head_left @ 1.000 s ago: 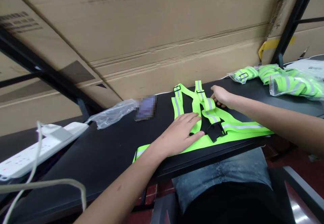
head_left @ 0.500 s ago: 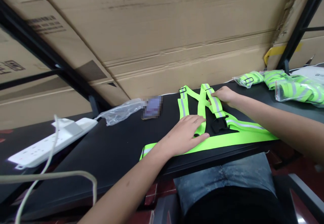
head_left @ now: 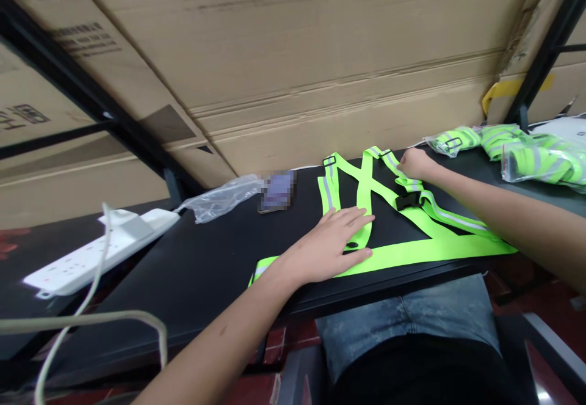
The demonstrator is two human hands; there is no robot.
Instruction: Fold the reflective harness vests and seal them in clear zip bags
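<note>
A neon-yellow reflective vest (head_left: 412, 250) made of elastic straps with silver stripes is spread on the black table (head_left: 220, 252). Its straps cross in the middle, and the wide waist band runs along the table's front edge. My left hand (head_left: 332, 243) rests flat on the left straps, fingers stretched out. With closed fingers, my right hand (head_left: 417, 164) grips the right shoulder strap, just above the black buckle (head_left: 407, 201). The fingertips are partly hidden.
Several bagged reflective vests (head_left: 540, 154) lie at the back right. Left of the vest are a phone-like blurred object (head_left: 277, 190), a clear plastic bag (head_left: 222, 198) and a white power strip (head_left: 101, 252) with cables. Cardboard (head_left: 320, 57) stands behind the table.
My right hand has moved right, drawing the right shoulder strap and buckle outward, so the crossed strap beneath shows more. My left hand has stayed nearly in place.
</note>
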